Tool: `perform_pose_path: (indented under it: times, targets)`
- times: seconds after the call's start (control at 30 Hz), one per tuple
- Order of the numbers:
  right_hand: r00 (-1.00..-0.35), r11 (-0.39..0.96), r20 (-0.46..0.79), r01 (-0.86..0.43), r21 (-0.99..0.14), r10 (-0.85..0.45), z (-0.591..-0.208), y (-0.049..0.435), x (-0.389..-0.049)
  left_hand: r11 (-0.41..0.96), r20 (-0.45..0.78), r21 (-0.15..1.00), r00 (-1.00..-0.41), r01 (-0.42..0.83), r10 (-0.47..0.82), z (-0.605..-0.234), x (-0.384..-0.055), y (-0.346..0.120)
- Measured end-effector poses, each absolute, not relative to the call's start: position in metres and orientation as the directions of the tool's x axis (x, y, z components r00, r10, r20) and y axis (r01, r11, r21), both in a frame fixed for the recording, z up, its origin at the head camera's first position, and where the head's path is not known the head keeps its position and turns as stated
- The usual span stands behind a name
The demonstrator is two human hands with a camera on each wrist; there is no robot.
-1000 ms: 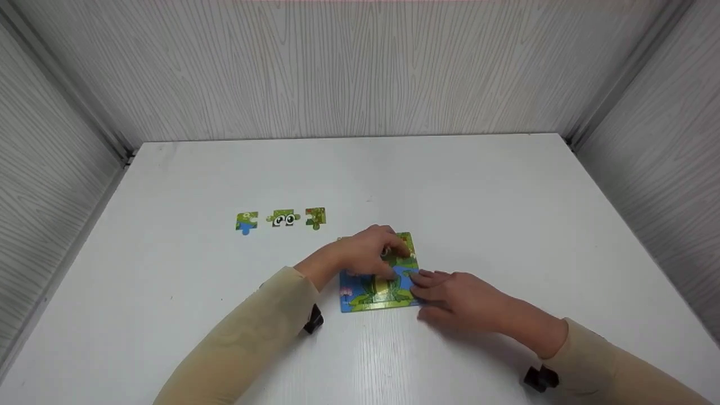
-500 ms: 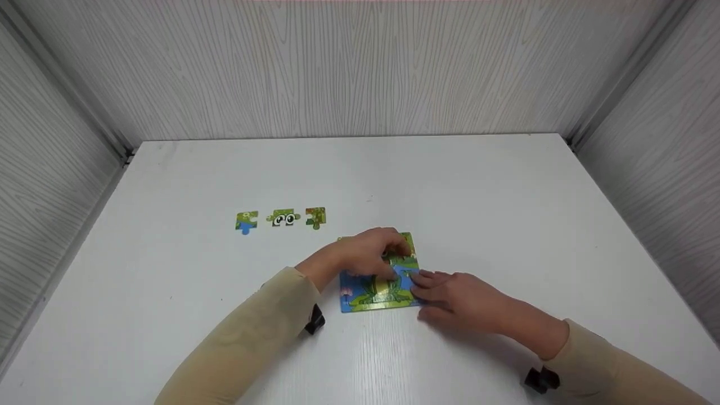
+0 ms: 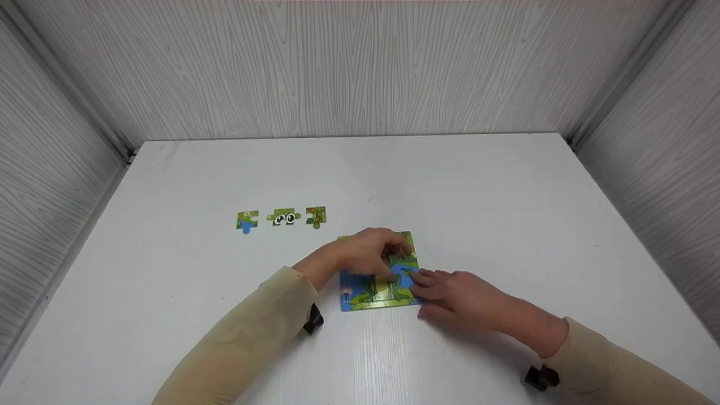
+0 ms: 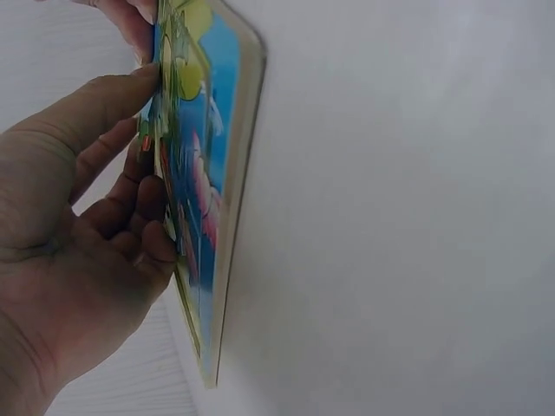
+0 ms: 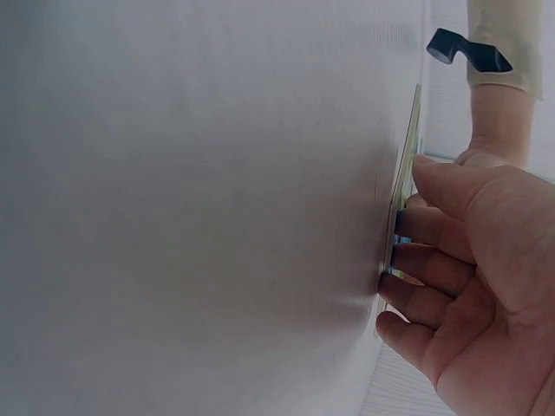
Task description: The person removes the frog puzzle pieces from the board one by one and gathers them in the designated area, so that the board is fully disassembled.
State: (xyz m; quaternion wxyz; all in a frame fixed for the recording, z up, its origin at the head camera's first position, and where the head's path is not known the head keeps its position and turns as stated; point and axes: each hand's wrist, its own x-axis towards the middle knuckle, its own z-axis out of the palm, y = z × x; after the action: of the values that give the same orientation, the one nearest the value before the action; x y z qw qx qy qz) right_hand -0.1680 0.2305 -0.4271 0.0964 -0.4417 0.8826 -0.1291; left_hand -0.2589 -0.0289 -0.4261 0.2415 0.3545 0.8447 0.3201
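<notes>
A square frog jigsaw puzzle (image 3: 354,301) lies on the white table in the head view, its upper part covered by my left hand (image 3: 368,253). That hand bends over the picture with thumb and fingers set around a puzzle piece (image 4: 146,130), largely hidden, whose green and red edge shows in the left wrist view. My right hand (image 3: 467,301) rests at the puzzle's right edge, fingers extended and fingertips touching it. In the right wrist view the fingers (image 5: 425,269) lie along that edge.
Three loose puzzle pieces lie in a row behind and left of the puzzle: a blue-green corner (image 3: 247,220), a piece with two eyes (image 3: 284,217) and a green-brown corner (image 3: 316,216). Pale wood-grain panels (image 3: 360,67) enclose the table at the back and sides.
My left fingers shift very slightly over the puzzle's upper part. The right hand and the three loose pieces stay where they were.
</notes>
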Motion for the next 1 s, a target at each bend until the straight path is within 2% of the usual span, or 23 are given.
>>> perform_pose_path:
  times: [0.23,0.7,1.0]
  targets:
    - [-0.601,0.588,-0.076,-0.736,-0.335,-0.796,-0.426,0.23,-0.168,0.552,-0.183,0.705,-0.637,0.446,0.749,-0.426,-0.258,-0.029]
    - [-0.611,0.606,-0.104,-0.722,-0.333,-0.785,-0.426,0.228,-0.168,0.537,-0.095,0.706,-0.689,0.463,0.719,-0.426,-0.257,-0.032]
    - [-0.607,0.589,-0.059,-0.737,-0.332,-0.792,-0.427,0.229,-0.167,0.516,-0.046,0.737,-0.729,0.436,0.683,-0.42,-0.258,-0.043]
